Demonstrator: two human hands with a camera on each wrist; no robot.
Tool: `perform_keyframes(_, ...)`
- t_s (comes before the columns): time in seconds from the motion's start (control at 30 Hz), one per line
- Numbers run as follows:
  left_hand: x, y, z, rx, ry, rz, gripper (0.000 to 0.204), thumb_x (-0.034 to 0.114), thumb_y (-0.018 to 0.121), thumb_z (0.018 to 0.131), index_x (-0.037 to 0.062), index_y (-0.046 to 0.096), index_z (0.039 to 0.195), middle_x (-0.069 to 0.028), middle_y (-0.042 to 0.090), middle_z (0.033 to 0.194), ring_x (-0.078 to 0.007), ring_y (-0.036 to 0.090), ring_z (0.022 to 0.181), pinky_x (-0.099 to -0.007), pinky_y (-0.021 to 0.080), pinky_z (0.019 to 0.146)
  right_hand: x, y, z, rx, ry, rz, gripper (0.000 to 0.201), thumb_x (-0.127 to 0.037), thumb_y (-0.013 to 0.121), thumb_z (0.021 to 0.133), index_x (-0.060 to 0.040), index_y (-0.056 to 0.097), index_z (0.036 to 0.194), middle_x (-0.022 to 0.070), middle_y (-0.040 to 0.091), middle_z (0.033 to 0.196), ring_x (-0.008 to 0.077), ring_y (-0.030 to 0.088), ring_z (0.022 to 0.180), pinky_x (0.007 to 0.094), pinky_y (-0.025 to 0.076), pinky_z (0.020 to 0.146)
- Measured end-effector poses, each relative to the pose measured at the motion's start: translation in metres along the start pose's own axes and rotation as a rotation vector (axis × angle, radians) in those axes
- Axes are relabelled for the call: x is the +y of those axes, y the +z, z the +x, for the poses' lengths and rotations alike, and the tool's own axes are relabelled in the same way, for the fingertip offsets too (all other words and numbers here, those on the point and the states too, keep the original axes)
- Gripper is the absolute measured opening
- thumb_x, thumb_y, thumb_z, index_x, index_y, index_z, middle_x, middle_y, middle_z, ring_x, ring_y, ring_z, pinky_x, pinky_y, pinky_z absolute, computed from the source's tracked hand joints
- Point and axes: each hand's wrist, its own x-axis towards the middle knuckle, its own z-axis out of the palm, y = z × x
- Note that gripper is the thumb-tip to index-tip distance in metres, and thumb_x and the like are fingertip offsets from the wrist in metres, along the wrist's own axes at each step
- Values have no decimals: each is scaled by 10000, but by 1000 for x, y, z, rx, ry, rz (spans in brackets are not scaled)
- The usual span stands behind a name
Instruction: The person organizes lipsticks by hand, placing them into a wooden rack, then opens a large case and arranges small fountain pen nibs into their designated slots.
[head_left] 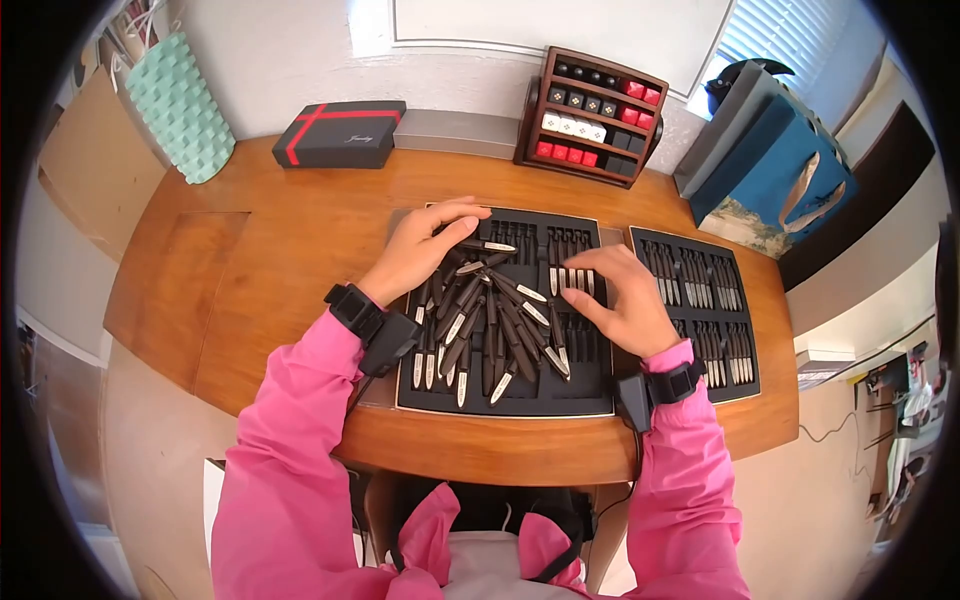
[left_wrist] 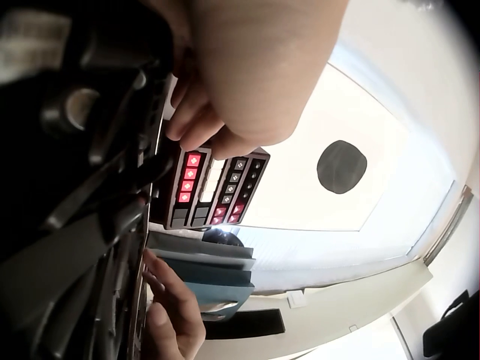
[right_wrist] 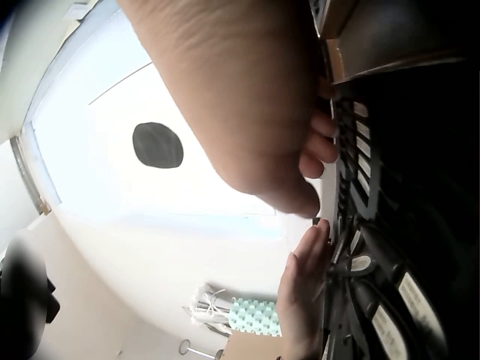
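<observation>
A loose heap of dark, pen-like sticks point(head_left: 490, 325) with silvery labelled ends covers the left and middle of a black slotted tray point(head_left: 560, 402). My left hand point(head_left: 424, 248) reaches over the tray's back left, fingers extended to the right and thumb apart, just above the heap's far edge. My right hand point(head_left: 628, 300) hovers at the tray's right side. Its fingertips and thumb come close to a neat row of sticks point(head_left: 570, 280) standing in a slot. The right wrist view shows the right thumb point(right_wrist: 289, 199) apart from the fingers, with no stick between them.
A second black tray point(head_left: 700, 310) of ordered sticks lies to the right. At the back stand a wooden rack point(head_left: 592, 115) of dice-like cubes, a dark box with red ribbon point(head_left: 340, 135), and a blue paper bag point(head_left: 775, 175). A mint textured bag point(head_left: 180, 105) stands back left.
</observation>
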Motion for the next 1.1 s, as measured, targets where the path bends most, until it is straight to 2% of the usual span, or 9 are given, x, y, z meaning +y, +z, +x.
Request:
perform_keyframes(0.03, 0, 0, -1, 8, 5, 5, 306, 250, 580, 1027, 64, 711, 1233, -185, 613, 1389, -266, 512, 1369, -357, 375, 1114, -14, -4, 0, -10, 107, -20, 340, -300, 810, 822, -10, 664, 921, 113, 709, 939, 270, 670, 838, 372, 523, 736)
perform_keyframes(0.07, 1, 1, -1, 13, 7, 4, 306, 250, 580, 1027, 64, 711, 1233, -185, 613, 1389, -266, 512, 1369, -357, 375, 1114, -25, -11, -1, -12, 103, -23, 340, -300, 810, 822, -10, 664, 921, 113, 709, 939, 270, 670, 838, 372, 523, 736)
perform_keyframes(0.13, 2, 1, -1, 25, 5, 8, 296, 251, 582, 1025, 62, 727, 1202, -179, 632, 1359, -259, 546, 1325, -353, 399, 1089, -41, -20, -4, -339, 352, -30, 399, -357, 836, 782, -27, 617, 834, 100, 681, 762, 274, 665, 687, 372, 514, 637)
perform_keyframes(0.2, 1, 1, -2, 21, 7, 27, 295, 242, 576, 1031, 57, 726, 1204, -182, 632, 1359, -262, 553, 1312, -357, 400, 1088, -42, -9, -12, -314, 284, 25, 424, -375, 843, 762, -43, 581, 790, 103, 625, 634, 319, 649, 628, 412, 499, 601)
perform_keyframes(0.27, 1, 1, -2, 10, 14, 47, 293, 234, 570, 1037, 51, 725, 1205, -184, 633, 1359, -266, 560, 1299, -362, 402, 1087, -45, 4, -13, -311, 120, -5, 377, -284, 859, 765, -50, 565, 782, 79, 593, 591, 240, 623, 551, 349, 469, 542)
perform_keyframes(0.53, 3, 1, -2, 14, 28, 59, 255, 203, 605, 1009, 35, 746, 1139, -168, 695, 1252, -249, 596, 1256, -364, 429, 1058, -51, 23, -2, -286, 140, 12, 262, -163, 757, 800, -38, 544, 891, 97, 593, 605, 285, 627, 586, 389, 465, 566)
perform_keyframes(0.67, 2, 1, -2, 1, 24, 31, 247, 195, 605, 1008, 32, 746, 1131, -154, 712, 1218, -246, 602, 1251, -362, 434, 1053, -55, 30, 15, -322, 166, 53, 250, -148, 700, 788, -50, 534, 947, 125, 633, 661, 366, 651, 678, 464, 492, 632)
perform_keyframes(0.73, 1, 1, -2, 0, 32, 46, 243, 192, 608, 1006, 30, 745, 1126, -147, 714, 1214, -250, 596, 1264, -363, 433, 1054, -54, 41, 24, -223, 165, 53, 258, -150, 700, 789, -54, 531, 959, 122, 639, 668, 364, 653, 687, 464, 491, 633)
perform_keyframes(1.1, -2, 1, -2, 15, 59, 60, 236, 188, 617, 999, 28, 744, 1117, -141, 716, 1209, -256, 610, 1231, -372, 435, 1051, -43, 46, 18, -57, 300, 360, 292, -22, 687, 807, -29, 565, 1072, 96, 655, 742, 199, 648, 658, 333, 511, 636)
